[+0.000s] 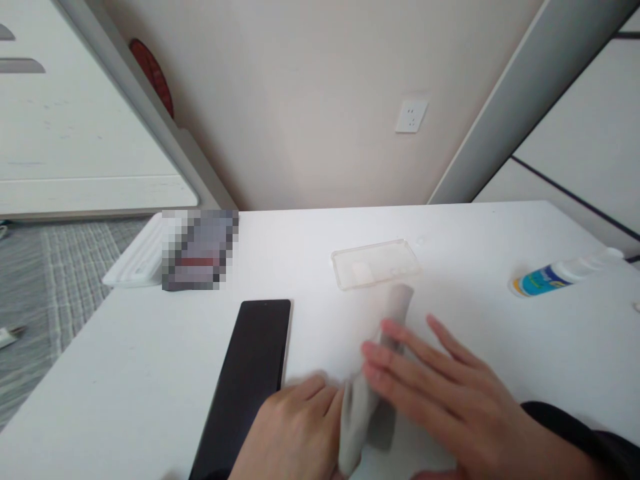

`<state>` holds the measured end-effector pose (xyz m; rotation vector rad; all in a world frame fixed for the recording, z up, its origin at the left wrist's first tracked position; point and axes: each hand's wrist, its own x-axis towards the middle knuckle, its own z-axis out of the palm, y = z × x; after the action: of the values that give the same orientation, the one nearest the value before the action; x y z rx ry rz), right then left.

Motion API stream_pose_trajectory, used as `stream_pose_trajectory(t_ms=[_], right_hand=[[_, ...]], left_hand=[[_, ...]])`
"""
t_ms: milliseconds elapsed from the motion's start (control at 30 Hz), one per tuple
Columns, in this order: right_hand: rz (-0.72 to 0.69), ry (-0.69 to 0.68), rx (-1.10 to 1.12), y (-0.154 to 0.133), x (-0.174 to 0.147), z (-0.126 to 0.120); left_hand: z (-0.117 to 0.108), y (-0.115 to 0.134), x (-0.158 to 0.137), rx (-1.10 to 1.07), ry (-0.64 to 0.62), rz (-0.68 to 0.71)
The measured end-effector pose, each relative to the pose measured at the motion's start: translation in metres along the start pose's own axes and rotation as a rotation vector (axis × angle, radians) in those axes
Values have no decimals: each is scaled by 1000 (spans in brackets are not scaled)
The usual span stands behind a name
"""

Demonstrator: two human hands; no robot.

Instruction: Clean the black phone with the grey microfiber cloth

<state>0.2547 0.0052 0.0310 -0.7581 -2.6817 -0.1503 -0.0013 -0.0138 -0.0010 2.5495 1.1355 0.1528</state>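
Observation:
A grey cloth (361, 407) stands folded and bunched on the white table between my hands. My left hand (295, 427) is closed on its near end, with the thumb side against the cloth. My right hand (440, 393) has its fingers stretched out, and their tips touch the cloth's right side and upper part. Just left of my left hand, a black smartphone (250, 367) lies screen up, its lower end partly hidden by that hand. A transparent phone case (377, 265) lies flat beyond the cloth.
A white spray bottle with a blue label (545, 280) lies on its side at the right. At the far left table edge are a blurred-out dark item (200, 250) and a white plastic tray-like thing (137, 263). A wall with a socket (412, 116) rises behind the table (125, 373).

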Motion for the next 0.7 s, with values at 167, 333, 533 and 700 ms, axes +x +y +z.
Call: stream_pose_trajectory(t_ms=[167, 333, 533, 700], right_hand=[[-103, -36, 2, 0, 3, 0], [143, -29, 5, 11, -4, 3], [-136, -30, -16, 2, 3, 3], [146, 8, 6, 17, -2, 6]], left_hand=[[-2, 1, 2, -30, -35, 8], [-2, 4, 2, 77, 92, -19], [-2, 1, 1, -55, 77, 14], [1, 3, 3, 111, 121, 15]])
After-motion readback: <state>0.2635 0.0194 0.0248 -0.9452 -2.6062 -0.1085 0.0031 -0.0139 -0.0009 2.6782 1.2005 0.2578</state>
